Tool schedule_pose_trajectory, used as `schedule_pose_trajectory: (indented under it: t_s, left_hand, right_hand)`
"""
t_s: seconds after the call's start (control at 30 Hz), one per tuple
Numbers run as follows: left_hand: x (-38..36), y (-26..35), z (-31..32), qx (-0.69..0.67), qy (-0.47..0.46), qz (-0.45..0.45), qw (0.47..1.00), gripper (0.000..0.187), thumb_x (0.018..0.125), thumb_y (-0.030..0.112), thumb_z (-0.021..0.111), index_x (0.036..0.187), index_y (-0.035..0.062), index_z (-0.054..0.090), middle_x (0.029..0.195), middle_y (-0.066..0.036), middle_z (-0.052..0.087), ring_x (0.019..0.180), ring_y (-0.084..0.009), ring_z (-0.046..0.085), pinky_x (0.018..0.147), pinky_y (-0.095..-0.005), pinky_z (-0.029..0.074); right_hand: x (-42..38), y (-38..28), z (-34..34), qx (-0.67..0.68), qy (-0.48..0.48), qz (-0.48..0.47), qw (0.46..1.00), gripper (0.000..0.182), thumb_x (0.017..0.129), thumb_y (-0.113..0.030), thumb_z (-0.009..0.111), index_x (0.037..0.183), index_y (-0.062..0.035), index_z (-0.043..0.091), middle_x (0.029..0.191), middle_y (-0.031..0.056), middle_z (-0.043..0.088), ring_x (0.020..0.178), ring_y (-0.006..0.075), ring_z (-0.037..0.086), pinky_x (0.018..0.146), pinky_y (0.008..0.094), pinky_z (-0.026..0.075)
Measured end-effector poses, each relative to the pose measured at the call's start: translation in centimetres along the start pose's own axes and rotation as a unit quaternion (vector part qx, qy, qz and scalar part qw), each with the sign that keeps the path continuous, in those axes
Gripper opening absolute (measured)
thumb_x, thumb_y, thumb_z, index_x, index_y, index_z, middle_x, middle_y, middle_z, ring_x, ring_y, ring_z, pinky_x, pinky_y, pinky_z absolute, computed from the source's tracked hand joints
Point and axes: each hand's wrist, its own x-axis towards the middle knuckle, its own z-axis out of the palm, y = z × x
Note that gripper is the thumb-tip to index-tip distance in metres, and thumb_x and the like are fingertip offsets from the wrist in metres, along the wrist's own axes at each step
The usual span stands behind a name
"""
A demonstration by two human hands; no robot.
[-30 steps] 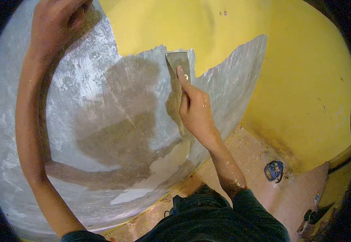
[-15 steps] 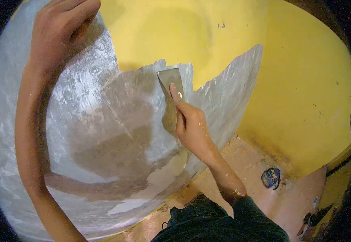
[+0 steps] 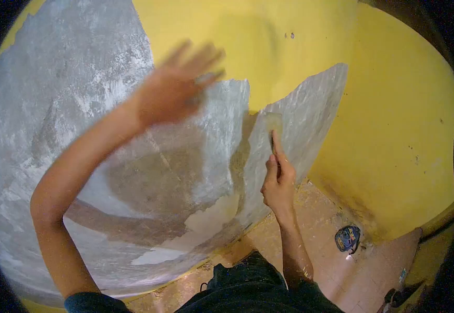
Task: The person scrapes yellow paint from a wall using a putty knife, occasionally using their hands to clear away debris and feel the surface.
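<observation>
In my right hand (image 3: 280,185) is a putty knife (image 3: 274,123), its handle wrapped by the fingers and the index finger stretched along it. The blade lies over the grey scraped wall (image 3: 302,112), just below the ragged edge of the yellow paint (image 3: 211,36). My left hand (image 3: 172,91) is raised in front of the wall, blurred by motion, with fingers spread and nothing in them. It overlaps the border between grey surface and yellow paint. A pale beige patch (image 3: 211,221) shows lower on the grey area.
A second yellow wall (image 3: 388,120) meets this one at a corner on the right, stained dark near its foot. On the flake-strewn floor (image 3: 315,229) lies a rounded dark object (image 3: 347,238) with coloured print. Dark items (image 3: 396,298) sit at the lower right.
My left hand has swung right and down from the upper left, its fingers opening out. My right hand has moved right and slightly down with the putty knife.
</observation>
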Motion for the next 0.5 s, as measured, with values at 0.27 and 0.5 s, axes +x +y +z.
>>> schedule_pose_trajectory:
  t_s: [0.27,0.5]
  left_hand:
    - [-0.5,-2.4,-1.6,-0.015,-0.066,0.014,0.998,0.089,0.083,0.044,0.080,0.159,0.0157,0.045,0.172,-0.008,0.033,0.160,-0.0305,0.025,0.133,-0.0532,0.013]
    - [-0.3,-7.3,-8.3,0.256,0.039,-0.118,0.959,0.064,0.104,0.050,0.044,0.153,0.0094,0.051,0.164,-0.023,0.040,0.156,-0.0390,0.031,0.130,-0.0563,0.020]
  right_hand:
    - [-1.5,0.3,0.0,0.004,-0.006,0.084,0.996,0.058,0.103,0.004,0.048,0.159,-0.0117,0.049,0.076,0.0205,0.059,0.066,0.0179,0.049,0.065,0.0332,0.046]
    - [0.1,-1.1,4.6,0.000,0.003,-0.098,0.995,0.055,0.105,0.003,0.050,0.157,-0.0131,0.053,0.078,0.0100,0.059,0.065,0.0117,0.043,0.062,0.0289,0.042]
